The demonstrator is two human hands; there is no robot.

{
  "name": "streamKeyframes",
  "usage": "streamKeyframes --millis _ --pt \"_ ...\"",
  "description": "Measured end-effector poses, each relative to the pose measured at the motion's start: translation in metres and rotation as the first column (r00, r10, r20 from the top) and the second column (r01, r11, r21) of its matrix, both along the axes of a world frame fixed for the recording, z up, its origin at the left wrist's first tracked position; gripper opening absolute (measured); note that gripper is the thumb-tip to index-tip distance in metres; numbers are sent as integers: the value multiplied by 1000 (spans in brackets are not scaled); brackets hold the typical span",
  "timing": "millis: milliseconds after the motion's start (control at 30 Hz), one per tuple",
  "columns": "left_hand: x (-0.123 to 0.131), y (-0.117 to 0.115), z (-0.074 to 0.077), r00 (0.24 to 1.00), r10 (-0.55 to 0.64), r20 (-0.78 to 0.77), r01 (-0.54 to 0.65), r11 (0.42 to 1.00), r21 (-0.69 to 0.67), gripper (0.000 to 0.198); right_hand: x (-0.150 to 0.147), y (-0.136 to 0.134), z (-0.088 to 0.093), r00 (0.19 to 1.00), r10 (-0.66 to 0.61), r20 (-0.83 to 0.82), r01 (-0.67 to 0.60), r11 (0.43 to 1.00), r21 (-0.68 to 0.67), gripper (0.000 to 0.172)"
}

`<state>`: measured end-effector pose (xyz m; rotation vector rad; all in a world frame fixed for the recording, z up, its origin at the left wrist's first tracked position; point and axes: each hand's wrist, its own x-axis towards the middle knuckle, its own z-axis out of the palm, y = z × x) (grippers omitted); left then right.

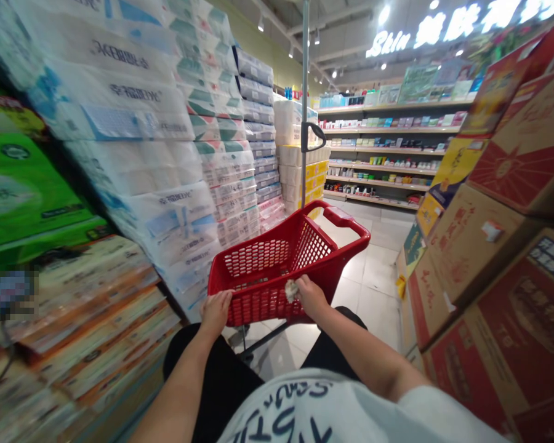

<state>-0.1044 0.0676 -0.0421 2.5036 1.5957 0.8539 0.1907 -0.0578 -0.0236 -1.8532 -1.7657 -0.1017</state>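
A red plastic shopping cart [263, 306] with a perforated basket stands in front of my knees, its handle at the far right end. My left hand [216, 309] grips the basket's rim at the near left corner, fingers curled over the edge. Against the side wall nearer the handle, my right hand [310, 295] is closed on a small crumpled off-white cloth [292, 290]. Part of this cloth sticks out to the left of the fingers and lies against the red plastic. The basket's floor shows only partly through its far side.
Tall stacks of wrapped tissue packs [152, 166] rise close on the left. Cardboard cartons [461, 246] are piled along the right. Behind the cart stands a metal pole [304, 92] with a dark loop handle. Stocked shelves [383, 147] line the back; pale floor tiles [373, 289] run between.
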Motion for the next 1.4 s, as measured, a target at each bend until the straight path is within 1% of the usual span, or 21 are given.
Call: streamKeyframes --millis 33,133,233,400,533,667,800,933,1100,1267,1400 --pt "0 0 0 1000 1 -2 -1 1000 -4 36 -4 1 3 999 22 25 -22 1000 -21 20" --pt "0 -1 1 1000 11 4 -11 1000 -9 36 -12 2 10 997 48 60 -46 998 -43 22" --pt "0 -3 2 1000 10 16 -10 1000 -4 35 -19 5 14 991 72 115 -62 994 -88 22" --pt "-1 -5 3 1000 7 16 -7 1000 -5 35 -35 14 10 953 204 222 -181 976 -120 25" --pt "-1 -6 3 1000 3 9 -2 1000 -28 35 -48 20 5 917 286 277 -227 947 -225 22" --pt "0 -4 2 1000 13 5 -13 999 -46 35 -56 22 5 903 312 297 -252 942 -222 28" --pt "0 0 2 1000 -1 24 2 999 -46 34 -65 26 9 888 344 306 -254 920 -297 29" --pt "1 2 3 999 0 34 3 998 -68 34 -74 33 12 877 381 293 -329 920 -212 30" --pt "2 0 3 999 16 32 -13 997 -73 35 -84 36 10 879 381 286 -313 914 -257 31" --pt "5 -2 5 1000 16 25 -15 998 -56 34 -95 37 13 873 424 240 -390 904 -176 31" --pt "7 -2 6 999 16 28 -14 998 -64 35 -99 39 15 863 446 239 -399 890 -219 27"
